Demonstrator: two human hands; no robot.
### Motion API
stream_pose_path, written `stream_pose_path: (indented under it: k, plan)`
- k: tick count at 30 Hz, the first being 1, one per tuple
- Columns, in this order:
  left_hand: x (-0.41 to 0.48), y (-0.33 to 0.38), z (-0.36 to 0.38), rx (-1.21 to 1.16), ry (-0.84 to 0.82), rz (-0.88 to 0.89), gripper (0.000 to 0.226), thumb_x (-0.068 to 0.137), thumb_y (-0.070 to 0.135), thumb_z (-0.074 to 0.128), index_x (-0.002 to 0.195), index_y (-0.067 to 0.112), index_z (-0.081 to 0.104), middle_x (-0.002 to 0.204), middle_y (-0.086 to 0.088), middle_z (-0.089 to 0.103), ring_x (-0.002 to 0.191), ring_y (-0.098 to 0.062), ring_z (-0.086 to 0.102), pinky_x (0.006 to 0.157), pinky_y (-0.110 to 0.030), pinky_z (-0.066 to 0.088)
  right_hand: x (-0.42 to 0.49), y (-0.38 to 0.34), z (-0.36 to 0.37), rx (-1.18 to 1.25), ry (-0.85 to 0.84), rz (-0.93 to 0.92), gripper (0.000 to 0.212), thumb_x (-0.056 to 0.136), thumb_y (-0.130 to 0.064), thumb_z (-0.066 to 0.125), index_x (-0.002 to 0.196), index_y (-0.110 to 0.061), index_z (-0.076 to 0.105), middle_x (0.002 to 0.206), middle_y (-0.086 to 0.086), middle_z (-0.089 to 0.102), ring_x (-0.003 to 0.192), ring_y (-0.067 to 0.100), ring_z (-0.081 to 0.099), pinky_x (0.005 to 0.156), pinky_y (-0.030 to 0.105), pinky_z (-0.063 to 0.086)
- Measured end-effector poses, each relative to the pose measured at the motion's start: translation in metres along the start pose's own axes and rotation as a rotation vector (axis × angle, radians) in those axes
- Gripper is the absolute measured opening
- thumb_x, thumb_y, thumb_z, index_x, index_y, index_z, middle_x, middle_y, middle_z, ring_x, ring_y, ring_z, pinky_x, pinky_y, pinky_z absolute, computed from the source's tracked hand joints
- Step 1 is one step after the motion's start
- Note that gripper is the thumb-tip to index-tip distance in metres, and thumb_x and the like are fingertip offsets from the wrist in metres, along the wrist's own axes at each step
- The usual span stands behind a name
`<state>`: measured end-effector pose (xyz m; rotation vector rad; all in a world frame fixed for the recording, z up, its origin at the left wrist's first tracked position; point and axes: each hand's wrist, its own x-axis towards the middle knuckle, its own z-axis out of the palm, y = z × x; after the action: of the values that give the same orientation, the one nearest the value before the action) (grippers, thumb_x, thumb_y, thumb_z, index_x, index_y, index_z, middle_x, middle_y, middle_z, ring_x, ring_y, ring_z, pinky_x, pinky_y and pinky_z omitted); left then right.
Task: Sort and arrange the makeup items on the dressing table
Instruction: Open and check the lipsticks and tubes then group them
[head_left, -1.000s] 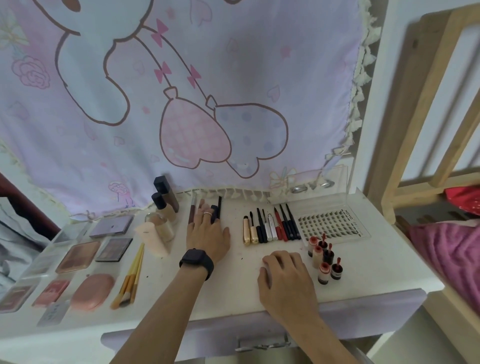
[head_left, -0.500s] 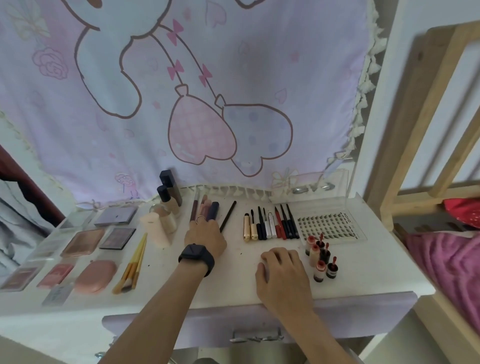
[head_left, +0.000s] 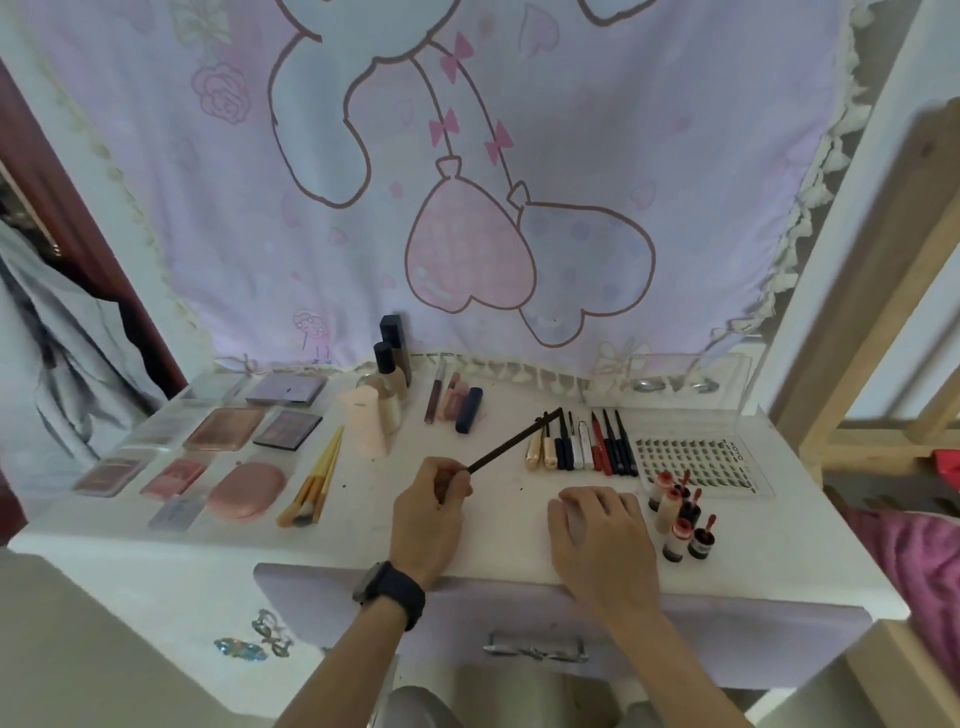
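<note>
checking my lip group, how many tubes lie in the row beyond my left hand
4, lying side by side at the back of the table, right of the foundation bottles: a thin brown tube leftmost, then two pink tubes, then a navy tube. None looks hidden.

pastel cartoon wall cloth (head_left: 467, 156), white dressing table (head_left: 509, 538), pale wooden frame (head_left: 852, 312) at right

Open tabletop (head_left: 501, 519) lies between the brushes (head_left: 311, 488) and the pen row (head_left: 582, 447); lip tubes (head_left: 453, 405) seemingly block the back.
</note>
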<state>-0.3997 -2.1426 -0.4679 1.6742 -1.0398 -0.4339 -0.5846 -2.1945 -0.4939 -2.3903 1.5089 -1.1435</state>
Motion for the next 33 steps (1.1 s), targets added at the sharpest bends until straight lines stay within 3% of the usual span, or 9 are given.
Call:
stream_pose_path:
  k: [4,7,8,11,14,16,19,25,33]
  plan:
    - [-0.011,0.005,-0.014,-0.074,-0.082,0.038,0.008,0.096,0.014,0.063,0.096,0.023,0.064,0.083,0.006,0.072,0.079,0.004,0.064,0.070,-0.003,0.041,0.005,-0.006,-0.010,0.175,-0.183,0.149,0.047,0.093,-0.066,0.040,0.114,-0.032,0.064,0.100,-0.022,0.064,0.092,0.003,0.054,0.085,0.029,0.046]
    - [-0.019,0.008,-0.026,-0.041,-0.194,0.085,0.007,0.095,0.018,0.065,0.095,0.025,0.067,0.081,0.011,0.073,0.080,0.001,0.063,0.072,-0.006,0.041,0.008,-0.015,-0.018,0.435,-0.193,0.263,0.053,0.087,-0.081,0.036,0.099,-0.035,0.060,0.081,-0.020,0.067,0.071,-0.001,0.058,0.066,0.017,0.044]
    - [-0.020,0.009,-0.029,-0.038,-0.226,0.098,0.006,0.095,0.020,0.066,0.096,0.025,0.067,0.081,0.012,0.073,0.081,0.001,0.064,0.072,-0.006,0.041,0.010,-0.020,-0.021,0.601,-0.173,0.328,0.054,0.088,-0.078,0.042,0.093,-0.029,0.063,0.077,-0.014,0.069,0.061,0.001,0.056,0.058,0.013,0.042]
    - [-0.023,0.012,-0.038,-0.005,-0.261,0.142,0.006,0.096,0.024,0.065,0.099,0.026,0.068,0.079,0.013,0.073,0.081,0.000,0.065,0.072,-0.009,0.045,0.020,-0.031,-0.028,1.029,-0.135,0.549,0.039,0.097,-0.049,0.058,0.087,-0.013,0.070,0.067,0.000,0.067,0.050,0.011,0.046,0.049,0.024,0.038]
    - [-0.023,0.016,-0.044,0.188,-0.276,0.217,0.012,0.099,0.031,0.058,0.107,0.032,0.067,0.080,0.013,0.069,0.081,-0.004,0.062,0.073,-0.021,0.050,0.024,-0.043,-0.035,1.215,-0.241,0.600,0.032,0.099,-0.039,0.060,0.087,-0.014,0.074,0.067,0.004,0.064,0.045,0.013,0.045,0.046,0.027,0.038]
    - [-0.023,0.018,-0.047,0.387,-0.281,0.319,0.021,0.102,0.036,0.050,0.117,0.032,0.064,0.083,0.016,0.060,0.081,-0.006,0.056,0.071,-0.027,0.048,0.024,-0.051,-0.040,1.201,-0.277,0.541,0.032,0.102,-0.036,0.057,0.090,-0.012,0.074,0.067,0.004,0.065,0.044,0.014,0.048,0.044,0.026,0.041]
    - [-0.025,0.018,-0.053,0.640,-0.271,0.499,0.033,0.105,0.039,0.040,0.126,0.023,0.059,0.091,0.012,0.055,0.084,-0.009,0.048,0.065,-0.023,0.038,0.031,-0.056,-0.052,1.084,-0.165,0.463,0.032,0.105,-0.031,0.051,0.089,-0.009,0.069,0.060,0.000,0.062,0.045,0.013,0.052,0.045,0.024,0.046]
    - [-0.037,0.031,-0.054,0.735,0.032,0.876,0.010,0.090,0.021,0.069,0.092,0.011,0.071,0.067,0.001,0.062,0.056,-0.019,0.054,0.046,-0.026,0.040,0.033,-0.061,-0.072,1.021,-0.061,0.385,0.036,0.107,-0.034,0.046,0.085,-0.014,0.068,0.055,-0.002,0.060,0.044,0.013,0.054,0.046,0.023,0.049]
    - [-0.038,0.059,-0.029,0.820,0.178,0.985,0.025,0.099,0.025,0.048,0.087,0.015,0.068,0.063,0.003,0.053,0.055,-0.018,0.043,0.056,-0.026,0.026,0.036,-0.051,-0.093,1.087,0.178,0.576,0.038,0.106,-0.035,0.046,0.080,-0.014,0.065,0.044,-0.007,0.047,0.039,0.012,0.044,0.054,0.035,0.039]
